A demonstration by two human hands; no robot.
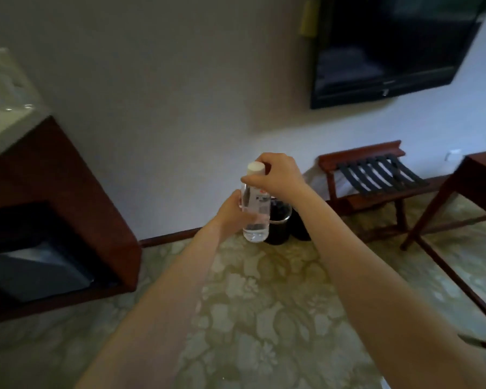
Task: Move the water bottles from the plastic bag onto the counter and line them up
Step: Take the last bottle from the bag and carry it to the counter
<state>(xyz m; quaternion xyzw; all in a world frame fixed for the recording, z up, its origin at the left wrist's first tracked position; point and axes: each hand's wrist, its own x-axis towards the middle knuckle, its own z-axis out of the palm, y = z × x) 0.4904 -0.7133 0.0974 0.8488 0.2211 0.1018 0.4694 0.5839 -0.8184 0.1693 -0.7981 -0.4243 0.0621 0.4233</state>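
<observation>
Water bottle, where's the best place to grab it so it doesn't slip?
Wrap a hand round the straight middle of the water bottle, coming from the side: it is upright and its body is round and even. The left hand grips there; the right hand pinches below the white cap, a narrower hold.

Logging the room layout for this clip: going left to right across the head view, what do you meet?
Wooden cabinet → water bottle, gripped by the left hand and right hand → luggage rack → wooden table. The dark bin behind the bottle overlaps it, so it is left out.
</observation>
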